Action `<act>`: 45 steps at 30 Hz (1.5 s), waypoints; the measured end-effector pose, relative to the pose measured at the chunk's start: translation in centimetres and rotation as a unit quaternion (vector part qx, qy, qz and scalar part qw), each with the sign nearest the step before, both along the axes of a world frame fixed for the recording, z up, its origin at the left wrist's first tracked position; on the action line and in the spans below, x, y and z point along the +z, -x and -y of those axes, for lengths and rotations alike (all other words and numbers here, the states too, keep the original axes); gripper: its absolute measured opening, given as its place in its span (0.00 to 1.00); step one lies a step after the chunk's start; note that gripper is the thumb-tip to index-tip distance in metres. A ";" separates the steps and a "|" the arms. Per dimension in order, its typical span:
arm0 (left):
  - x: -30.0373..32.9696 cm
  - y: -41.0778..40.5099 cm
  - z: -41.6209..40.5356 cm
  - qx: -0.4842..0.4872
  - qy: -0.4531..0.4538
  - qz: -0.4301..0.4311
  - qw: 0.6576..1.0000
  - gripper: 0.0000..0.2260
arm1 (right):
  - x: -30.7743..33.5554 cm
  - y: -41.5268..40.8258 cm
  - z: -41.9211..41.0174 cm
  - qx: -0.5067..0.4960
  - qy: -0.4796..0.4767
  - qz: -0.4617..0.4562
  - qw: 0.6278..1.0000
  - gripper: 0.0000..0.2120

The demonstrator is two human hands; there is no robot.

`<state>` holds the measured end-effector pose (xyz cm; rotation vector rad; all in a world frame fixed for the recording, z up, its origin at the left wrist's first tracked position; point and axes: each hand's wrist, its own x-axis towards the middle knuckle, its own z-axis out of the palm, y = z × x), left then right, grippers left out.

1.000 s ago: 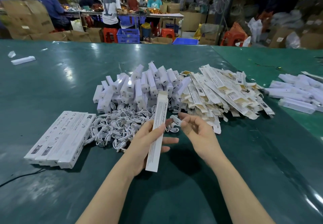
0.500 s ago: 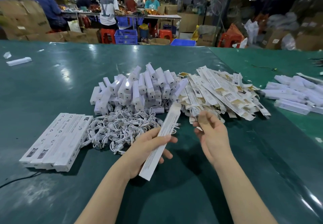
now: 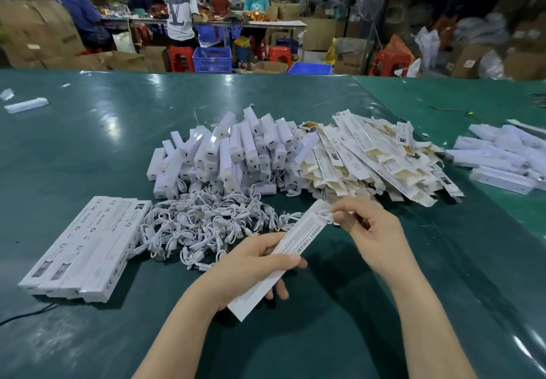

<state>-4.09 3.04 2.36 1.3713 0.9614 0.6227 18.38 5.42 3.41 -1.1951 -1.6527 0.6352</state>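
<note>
**Box in hand, cable at its mouth**

Left hand (image 3: pixel 248 263) grips a long white box (image 3: pixel 307 230) about its middle, thumb laid over the printed face and fingers curled underneath. The box is held off the table (image 3: pixel 88 142), slanting from low near the left wrist up and away to the right. Grey lettering runs along its length.

Right hand (image 3: pixel 375 236) is at the box's upper end. Thumb and forefinger pinch a small white cable (image 3: pixel 325 216), a coiled bit of it showing right at the end of the box. Whether any of the cable is already inside, I cannot tell — the fingers cover the opening.

Around the work, on the green table:
- A loose tangle of white cables (image 3: pixel 206 225) just beyond the left hand.
- Behind it, a heap of short white plastic units (image 3: pixel 230 154), piled at all angles.
- To the right of those, a spread of flat, unfolded cartons (image 3: pixel 369 160), cream insides showing.
- At the left, a neat row of closed boxes (image 3: pixel 88 245) lying side by side, touching.
- Far right, another pile of white boxes (image 3: pixel 502 154) on the neighbouring table surface.
- Far left, one lone white box (image 3: pixel 26 105), well apart from the rest.

Background — people at a distant bench, with cardboard boxes, red stools and blue crates.
</note>
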 end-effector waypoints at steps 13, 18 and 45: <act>-0.2 0.0 -0.1 -0.036 0.026 0.003 0.999 0.18 | -0.1 -0.1 -0.3 0.016 0.108 -0.086 0.990 0.09; 0.1 0.2 0.0 -0.026 0.029 0.038 0.999 0.16 | 0.1 1.1 -0.3 0.061 0.138 -0.176 0.973 0.08; -0.9 -0.8 0.9 0.050 -0.025 0.043 0.998 0.14 | -0.4 2.9 0.7 0.050 0.113 -0.021 0.992 0.06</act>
